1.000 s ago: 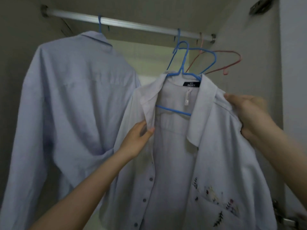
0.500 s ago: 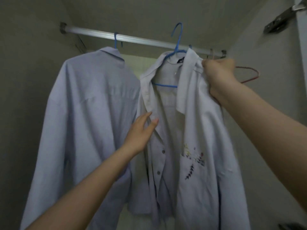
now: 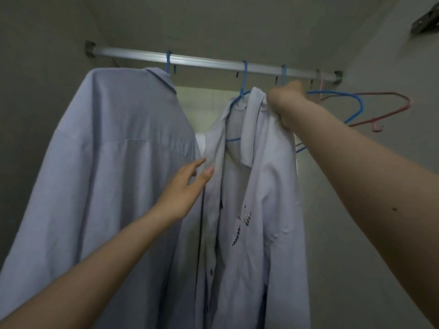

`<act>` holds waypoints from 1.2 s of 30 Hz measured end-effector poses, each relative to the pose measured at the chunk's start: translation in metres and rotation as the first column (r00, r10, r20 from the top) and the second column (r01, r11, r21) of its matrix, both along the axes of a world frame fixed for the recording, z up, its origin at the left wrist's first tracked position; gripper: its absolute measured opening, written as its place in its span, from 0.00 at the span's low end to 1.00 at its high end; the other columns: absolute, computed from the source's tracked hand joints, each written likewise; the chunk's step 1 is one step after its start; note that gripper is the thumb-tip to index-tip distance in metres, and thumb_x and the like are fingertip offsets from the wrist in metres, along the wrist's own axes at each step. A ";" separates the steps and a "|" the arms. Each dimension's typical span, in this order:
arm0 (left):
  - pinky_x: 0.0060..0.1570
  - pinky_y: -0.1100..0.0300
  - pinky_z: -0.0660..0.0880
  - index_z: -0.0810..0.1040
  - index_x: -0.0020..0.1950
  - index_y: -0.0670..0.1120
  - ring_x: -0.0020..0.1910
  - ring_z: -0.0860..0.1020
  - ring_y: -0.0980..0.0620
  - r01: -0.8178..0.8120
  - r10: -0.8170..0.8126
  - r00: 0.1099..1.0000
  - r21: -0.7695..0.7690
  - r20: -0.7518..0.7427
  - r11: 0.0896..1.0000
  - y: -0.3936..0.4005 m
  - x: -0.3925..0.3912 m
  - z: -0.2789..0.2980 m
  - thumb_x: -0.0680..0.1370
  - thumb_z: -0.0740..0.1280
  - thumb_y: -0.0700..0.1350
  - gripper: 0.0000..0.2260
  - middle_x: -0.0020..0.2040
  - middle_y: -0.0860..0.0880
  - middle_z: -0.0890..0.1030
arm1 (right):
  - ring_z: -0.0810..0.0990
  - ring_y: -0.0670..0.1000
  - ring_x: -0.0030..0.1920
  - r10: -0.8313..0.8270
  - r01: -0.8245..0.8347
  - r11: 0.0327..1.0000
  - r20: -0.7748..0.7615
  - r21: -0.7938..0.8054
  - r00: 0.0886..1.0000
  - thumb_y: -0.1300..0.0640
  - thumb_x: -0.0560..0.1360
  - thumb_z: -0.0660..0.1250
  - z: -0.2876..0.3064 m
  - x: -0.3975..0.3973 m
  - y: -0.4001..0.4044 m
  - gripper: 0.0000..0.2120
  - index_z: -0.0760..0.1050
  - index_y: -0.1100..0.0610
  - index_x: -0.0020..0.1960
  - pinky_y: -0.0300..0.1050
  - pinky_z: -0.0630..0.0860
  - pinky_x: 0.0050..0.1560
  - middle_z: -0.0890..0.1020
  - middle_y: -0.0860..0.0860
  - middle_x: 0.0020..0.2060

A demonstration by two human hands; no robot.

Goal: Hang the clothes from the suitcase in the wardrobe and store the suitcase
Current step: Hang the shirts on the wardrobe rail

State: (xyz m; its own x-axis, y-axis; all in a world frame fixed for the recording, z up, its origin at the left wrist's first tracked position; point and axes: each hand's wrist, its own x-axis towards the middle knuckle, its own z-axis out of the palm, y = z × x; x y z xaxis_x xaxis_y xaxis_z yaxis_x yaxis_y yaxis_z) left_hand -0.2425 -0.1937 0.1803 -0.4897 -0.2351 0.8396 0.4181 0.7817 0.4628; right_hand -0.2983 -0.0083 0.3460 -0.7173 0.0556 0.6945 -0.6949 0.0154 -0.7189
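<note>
Shirts are the matter here, and you can place everything by the wardrobe rail (image 3: 213, 62): at its left end the pale blue shirt (image 3: 114, 174) hangs on its own blue hook, and just right of it the white embroidered shirt (image 3: 268, 198) now hangs too, its blue hanger (image 3: 244, 77) hooked over the rail, where half a second ago the hook stood clear above it. That suggests this garment is as good as hung. Your left hand (image 3: 184, 188) lies below the rail between the two shirts, fingers straight and loose, touching the white shirt's front edge but gripping nothing; a second ago it pinched the collar. Your right hand (image 3: 285, 103), just under the rail, clutches the white shirt's shoulder, higher than a second ago. Rightmost hang the empty blue hanger (image 3: 356, 103) and pink hanger (image 3: 392, 108). No suitcase shows.
</note>
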 end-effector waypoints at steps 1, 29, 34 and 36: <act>0.65 0.61 0.63 0.65 0.72 0.51 0.67 0.67 0.55 -0.002 0.002 1.000 -0.006 0.012 1.000 0.001 -0.001 0.000 0.78 0.57 0.58 0.24 0.71 0.52 0.67 | 0.66 0.51 0.47 -0.002 0.001 1.000 0.004 0.026 1.000 0.62 0.78 0.57 0.001 -0.001 0.001 0.05 0.63 0.63 0.45 0.39 0.64 0.45 0.69 0.53 0.42; 0.55 0.52 0.66 0.78 0.56 0.47 0.57 0.73 0.40 -0.854 0.625 0.413 -0.044 -0.662 0.519 0.036 0.100 0.039 0.69 0.68 0.48 0.16 0.58 0.43 0.76 | 0.70 0.62 0.64 -0.282 0.427 0.880 -0.496 0.206 0.821 0.57 0.78 0.57 -0.042 0.029 0.036 0.16 0.67 0.63 0.63 0.51 0.69 0.56 0.69 0.61 0.64; 0.60 0.51 0.67 0.68 0.68 0.47 0.66 0.69 0.41 -0.875 0.779 0.440 -0.018 -0.447 0.484 0.022 0.128 0.109 0.71 0.68 0.56 0.29 0.70 0.42 0.66 | 0.74 0.65 0.58 -0.211 0.360 0.872 -0.409 0.332 0.888 0.61 0.78 0.55 -0.035 0.039 0.030 0.13 0.73 0.67 0.56 0.48 0.68 0.47 0.74 0.65 0.60; 0.58 0.48 0.70 0.68 0.68 0.43 0.63 0.71 0.38 -0.893 0.879 0.449 -0.067 -0.163 0.444 0.020 0.124 0.127 0.73 0.65 0.61 0.30 0.68 0.39 0.69 | 0.74 0.66 0.59 -0.215 0.372 0.857 -0.408 0.357 0.887 0.62 0.79 0.55 -0.035 0.039 0.028 0.13 0.73 0.68 0.57 0.50 0.70 0.50 0.73 0.65 0.60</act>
State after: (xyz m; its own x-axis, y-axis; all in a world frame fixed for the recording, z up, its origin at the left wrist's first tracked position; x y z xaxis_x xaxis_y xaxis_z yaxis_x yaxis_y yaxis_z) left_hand -0.1187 -0.1738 0.3075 0.0014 -0.3873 0.9220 -0.5046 0.7957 0.3350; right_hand -0.2595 0.0197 0.3115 -0.4262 -0.1234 0.8962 -0.8068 0.4998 -0.3149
